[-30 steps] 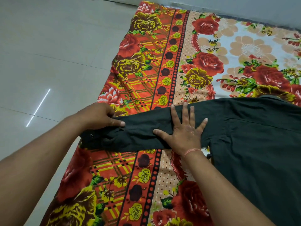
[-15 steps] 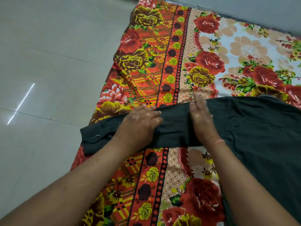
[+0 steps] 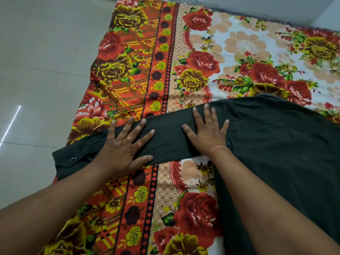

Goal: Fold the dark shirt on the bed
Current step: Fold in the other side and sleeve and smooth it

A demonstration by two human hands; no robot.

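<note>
Floral bedsheet (image 3: 239, 43), dark shirt (image 3: 276, 144) sleeve, left hand (image 3: 125, 144), right hand (image 3: 207, 131) pressing flat

Pale glossy floor tiles (image 3: 46, 52) lay at nine o'clock, carrying a light streak (image 3: 11, 124). A grey wall (image 3: 239, 4) stood at twelve.

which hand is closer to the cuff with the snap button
The left hand, flat on the sleeve beside the cuff; the right hand presses nearer the shirt body.

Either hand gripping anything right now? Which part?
Nothing is gripped. The left hand and right hand lie flat, fingers spread, pressing the sleeve of the dark shirt.
</note>
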